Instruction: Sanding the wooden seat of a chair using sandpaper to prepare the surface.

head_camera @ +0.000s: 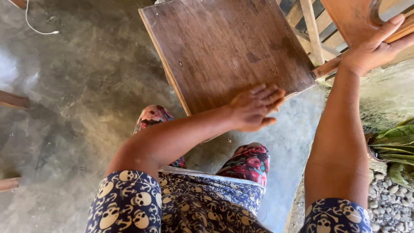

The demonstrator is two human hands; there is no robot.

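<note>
A dark brown wooden chair seat (224, 47) fills the upper middle of the head view, seen from above. My left hand (255, 108) lies flat on its near right edge, fingers together and stretched out. My right hand (374, 45) grips the chair's lighter wooden backrest (351, 17) at the upper right, thumb over the top rail. Slats of the chair back (311, 30) show between seat and backrest. My knees in floral trousers (248, 162) are just below the seat.
Grey concrete floor (86, 95) spreads to the left. A white cable (36, 29) lies at the top left. Wooden legs (13, 100) stick in from the left edge. Pebbles (390, 200) and green leaves (394, 140) are at the lower right.
</note>
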